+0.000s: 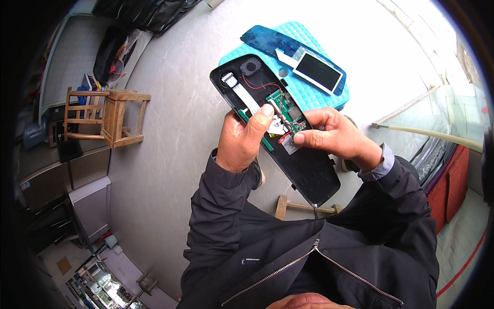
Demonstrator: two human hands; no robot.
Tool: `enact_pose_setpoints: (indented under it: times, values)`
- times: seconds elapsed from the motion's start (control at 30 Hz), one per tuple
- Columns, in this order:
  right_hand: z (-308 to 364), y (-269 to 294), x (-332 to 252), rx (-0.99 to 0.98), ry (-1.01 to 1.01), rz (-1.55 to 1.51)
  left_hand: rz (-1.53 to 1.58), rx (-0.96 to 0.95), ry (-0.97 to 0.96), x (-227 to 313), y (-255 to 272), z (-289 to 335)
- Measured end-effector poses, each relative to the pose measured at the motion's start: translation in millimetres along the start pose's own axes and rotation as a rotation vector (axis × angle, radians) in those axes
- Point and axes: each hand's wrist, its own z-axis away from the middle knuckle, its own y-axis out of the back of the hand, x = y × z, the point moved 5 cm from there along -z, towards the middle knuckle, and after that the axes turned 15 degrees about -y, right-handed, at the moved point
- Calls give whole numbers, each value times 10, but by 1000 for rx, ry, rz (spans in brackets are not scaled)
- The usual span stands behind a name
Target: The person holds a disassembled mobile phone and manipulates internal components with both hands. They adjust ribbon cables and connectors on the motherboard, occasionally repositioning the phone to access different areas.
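Observation:
A long black plastic electronics housing (pixel 315 177), open on its inner side, lies tilted between my two hands. My left hand (pixel 237 141) grips its left edge, thumb pressed down on the inside beside a white ribbon cable (pixel 247 98). My right hand (pixel 342 136) holds the right edge, with its thumb at the lower end of a green circuit board (pixel 294 112). Thin red and black wires run from there to a round black speaker (pixel 250 67) at the far end. A small greyish flat piece (pixel 290 147) shows below the board. The fingers underneath are hidden.
Beyond the housing stands a turquoise quilted stool or case (pixel 303 32). On it lie a dark blue glossy panel (pixel 262 40) and a small white-framed screen (pixel 319 72) with a ribbon. A wooden chair (pixel 116 116) is at left, a low wooden stool (pixel 303 205) by my legs.

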Motion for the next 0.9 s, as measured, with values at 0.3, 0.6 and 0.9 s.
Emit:
enact_pose_setpoints:
  times: [0.3,0.6,0.9]
  values:
    - [-8,22,16,12,-14,35,10,13,27,-2,4,4]
    - [8,-4,-28,-3,-2,15,35,21,39,-19,10,4]
    - [-4,24,2,6,-23,10,49,34,56,-30,6,12]
